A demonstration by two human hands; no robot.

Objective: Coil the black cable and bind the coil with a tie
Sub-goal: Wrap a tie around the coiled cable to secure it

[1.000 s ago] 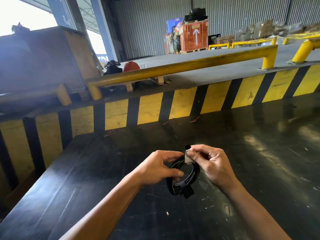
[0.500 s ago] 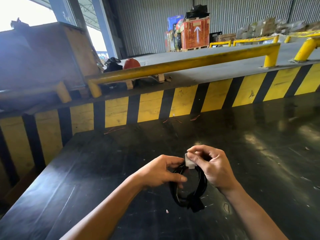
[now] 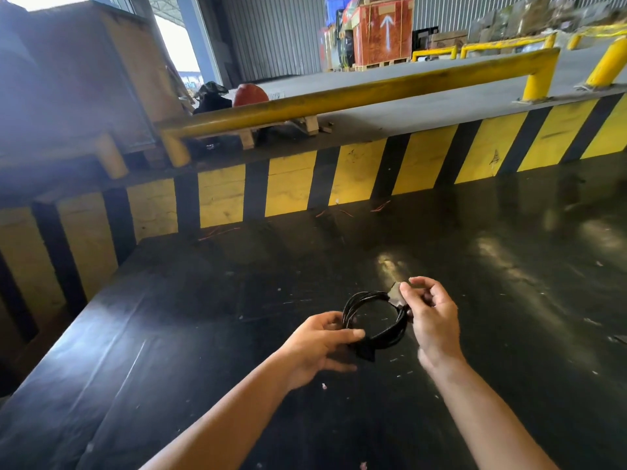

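The black cable [image 3: 364,298] is wound into a small round coil held just above the black table [image 3: 203,334]. My left hand [image 3: 317,347] pinches the coil's left and lower side, where a black plug end hangs down. My right hand [image 3: 431,317] grips the coil's right side, thumb and forefinger pinching a pale grey tie [image 3: 394,294] that wraps the strands there. The coil's hole is open between my two hands.
A yellow-and-black striped kerb [image 3: 373,178] runs along the table's far edge, with a yellow guard rail [image 3: 339,96] above it. Thin reddish wire scraps [image 3: 380,206] lie near the kerb. A wooden crate [image 3: 101,79] stands at the far left.
The coil has turned from edge-on to nearly flat, so its round opening now shows. My hands have drawn apart, the right one shifting rightward with the tie.
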